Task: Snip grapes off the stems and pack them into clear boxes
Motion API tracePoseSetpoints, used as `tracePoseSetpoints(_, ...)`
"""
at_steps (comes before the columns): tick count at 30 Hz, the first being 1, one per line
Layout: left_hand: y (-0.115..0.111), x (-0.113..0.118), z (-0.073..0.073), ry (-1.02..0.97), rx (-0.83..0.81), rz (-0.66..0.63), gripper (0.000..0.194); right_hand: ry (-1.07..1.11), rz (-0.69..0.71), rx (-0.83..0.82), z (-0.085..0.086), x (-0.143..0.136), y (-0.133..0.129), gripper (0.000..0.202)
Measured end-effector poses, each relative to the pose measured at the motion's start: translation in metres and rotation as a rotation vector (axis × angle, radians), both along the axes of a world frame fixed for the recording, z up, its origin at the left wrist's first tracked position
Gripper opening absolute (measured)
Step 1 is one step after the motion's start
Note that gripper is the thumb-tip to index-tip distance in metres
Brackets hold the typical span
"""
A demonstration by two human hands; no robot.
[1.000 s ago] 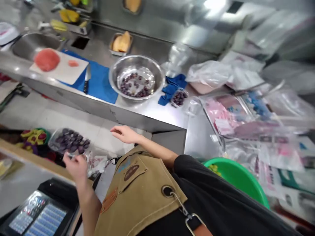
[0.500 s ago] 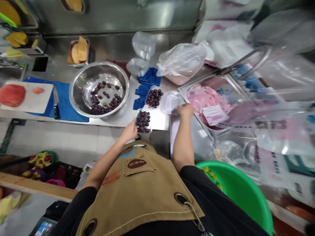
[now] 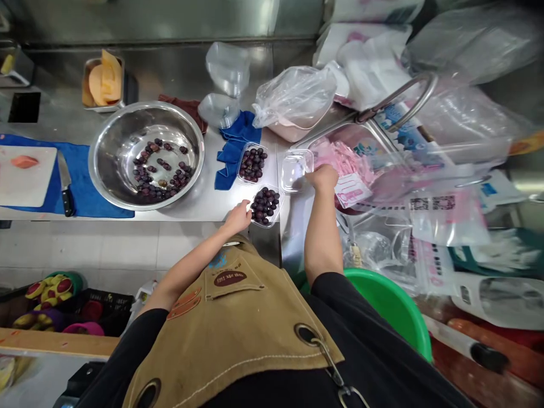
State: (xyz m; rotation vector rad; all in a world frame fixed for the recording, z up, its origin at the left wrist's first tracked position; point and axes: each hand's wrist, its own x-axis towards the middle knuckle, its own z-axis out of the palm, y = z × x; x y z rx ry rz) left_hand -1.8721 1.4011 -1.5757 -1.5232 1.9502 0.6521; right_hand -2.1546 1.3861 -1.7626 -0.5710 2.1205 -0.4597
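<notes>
My left hand (image 3: 238, 218) is closed on the left side of a clear plastic box of dark grapes (image 3: 266, 205), at the counter's front edge. My right hand (image 3: 323, 178) pinches the right edge of a clear plastic lid (image 3: 296, 171), which lies just right of that box. Behind them a second clear box of grapes (image 3: 253, 164) stands on the counter, beside a crumpled blue cloth (image 3: 227, 164). To the left, a large steel bowl (image 3: 98, 161) has loose grapes spread over its bottom.
A knife (image 3: 66, 184) and a white cutting board (image 3: 29, 181) lie on a blue towel at left. Clear containers (image 3: 227, 68) stand at the back. On the right are a sink with pink packaging (image 3: 342, 161), plastic bags, and a green tub (image 3: 391, 306) below.
My left hand has shifted the grape box right and away from me, closer to the lid. My right hand still holds the lid's edge. The view has swung rightward.
</notes>
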Motion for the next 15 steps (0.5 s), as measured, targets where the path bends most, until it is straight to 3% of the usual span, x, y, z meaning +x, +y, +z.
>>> tracePoseSetpoints(3, 0.005, -0.002, -0.005, 0.029, 0.003, 0.028, 0.050, -0.093, 0.024, -0.041, -0.004, -0.020, -0.005, 0.019)
tracePoseSetpoints(7, 0.013, -0.005, -0.011, 0.069, 0.006, 0.077, 0.049, -0.354, -0.071, -0.208, -0.001, -0.032, -0.011, 0.035)
tracePoseSetpoints(10, 0.016, -0.011, -0.016, 0.090, 0.012, 0.110, 0.049, -0.485, -0.119, -0.299, 0.008, -0.030, -0.019, 0.039)
tracePoseSetpoints(15, 0.015, -0.029, -0.027, 0.141, 0.072, 0.143, 0.049, -0.603, -0.213, -0.320, 0.027, -0.042, -0.024, 0.026)
